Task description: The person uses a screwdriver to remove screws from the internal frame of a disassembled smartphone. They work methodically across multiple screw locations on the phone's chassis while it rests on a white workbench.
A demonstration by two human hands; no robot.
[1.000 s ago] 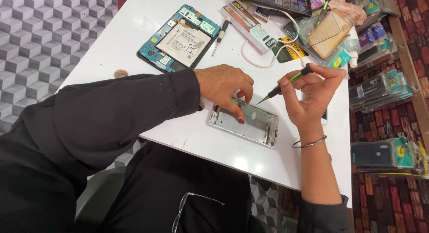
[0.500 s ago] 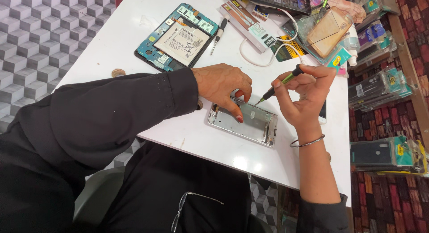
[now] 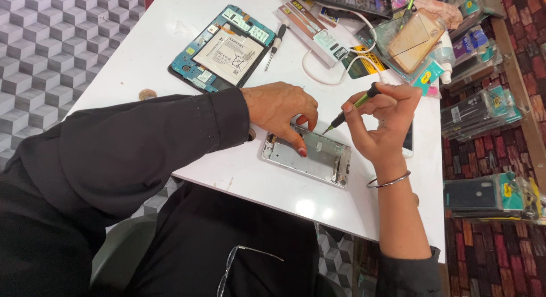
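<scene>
While one opened tablet (image 3: pixel 222 49) lies far left, one phone frame (image 3: pixel 307 156) sits on the table (image 3: pixel 239 172) between my hands: my left hand (image 3: pixel 280 109), fingers spread, presses it, and my right hand (image 3: pixel 382 123) pinches one green screwdriver (image 3: pixel 350 109) just above it.

Left hand (image 3: pixel 281 112) pressing palm-down, right hand (image 3: pixel 382 123) pinching, wrist raised

An opened blue tablet with exposed white battery (image 3: pixel 220 49), a small black-handled screwdriver (image 3: pixel 275 42), and a looped white cable (image 3: pixel 341 75) lie on the white table (image 3: pixel 170 24).
</scene>
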